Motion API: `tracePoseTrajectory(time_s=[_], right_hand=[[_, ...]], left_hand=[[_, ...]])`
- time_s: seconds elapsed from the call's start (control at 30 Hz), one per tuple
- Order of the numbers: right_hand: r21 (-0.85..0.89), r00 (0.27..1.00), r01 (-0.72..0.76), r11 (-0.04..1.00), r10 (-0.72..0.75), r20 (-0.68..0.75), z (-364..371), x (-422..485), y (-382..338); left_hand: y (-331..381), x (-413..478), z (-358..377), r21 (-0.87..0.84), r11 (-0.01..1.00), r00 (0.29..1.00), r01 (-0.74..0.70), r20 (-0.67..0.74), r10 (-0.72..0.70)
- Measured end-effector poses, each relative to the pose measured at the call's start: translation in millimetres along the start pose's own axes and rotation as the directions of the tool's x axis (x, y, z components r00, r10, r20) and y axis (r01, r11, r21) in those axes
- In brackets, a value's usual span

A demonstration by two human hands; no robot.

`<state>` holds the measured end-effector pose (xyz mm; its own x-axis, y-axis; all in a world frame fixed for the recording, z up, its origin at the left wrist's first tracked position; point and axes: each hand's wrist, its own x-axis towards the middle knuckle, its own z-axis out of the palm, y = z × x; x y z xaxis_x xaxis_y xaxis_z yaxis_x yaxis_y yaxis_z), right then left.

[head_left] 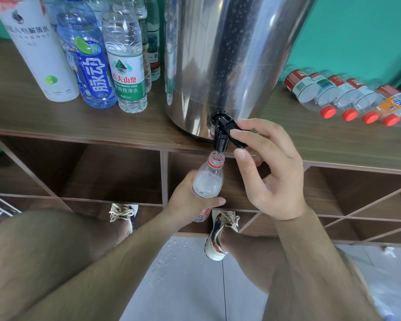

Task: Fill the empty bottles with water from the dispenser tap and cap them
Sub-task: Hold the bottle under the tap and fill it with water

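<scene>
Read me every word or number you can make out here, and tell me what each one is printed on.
"电解质水", "ENERGY", "240": white bottle, standing far left.
"脉动": blue bottle beside it.
"农夫山泉", "DRINKING WATER", "饮用纯净水": green-label bottle.
Too blurred to read: the labels on the lying bottles at the right, the held bottle, and the small print everywhere.
</scene>
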<state>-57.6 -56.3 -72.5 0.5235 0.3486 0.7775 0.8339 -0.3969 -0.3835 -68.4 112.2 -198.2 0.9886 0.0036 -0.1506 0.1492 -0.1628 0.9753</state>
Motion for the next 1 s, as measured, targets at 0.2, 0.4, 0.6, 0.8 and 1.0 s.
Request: tracePoseTrajectory(time_s=[0.2,0.4,0.6,0.8,1.0], right_hand=[[0.007,1.0,-0.001,1.0,0.001,0.0,0.6,-0.8,0.5],[0.015,1.0,0.009,1.0,-0.009,0.006,-0.4,-0.8,1.2],[-0.017,0.999,0.051,0.999,-0.051,-0.005,0.2,-0.1,4.3],[-0.053,0.999,0.054,0.997,-0.054,-0.003,0.8,0.0,6.6],[-0.052,0.998,0.061,0.997,-0.061,-0.006,0.8,-0.1,6.3]], left_hand=[[2.5,-1.8,0.2,-0.016,1.0,1.0,-0.004,0.001,0.004],[2.7,-2.3,0.0,-0.003,1.0,1.0,-0.004,0.005,0.004],[3.4,-2.3,0.6,0.007,1.0,1.0,0.002,0.006,-0.002],[6.1,-3.7,0.0,0.032,0.999,1.0,0.0,0.012,0.0],[6.7,-4.4,-0.6,0.029,1.0,1.0,0.006,0.011,-0.007]])
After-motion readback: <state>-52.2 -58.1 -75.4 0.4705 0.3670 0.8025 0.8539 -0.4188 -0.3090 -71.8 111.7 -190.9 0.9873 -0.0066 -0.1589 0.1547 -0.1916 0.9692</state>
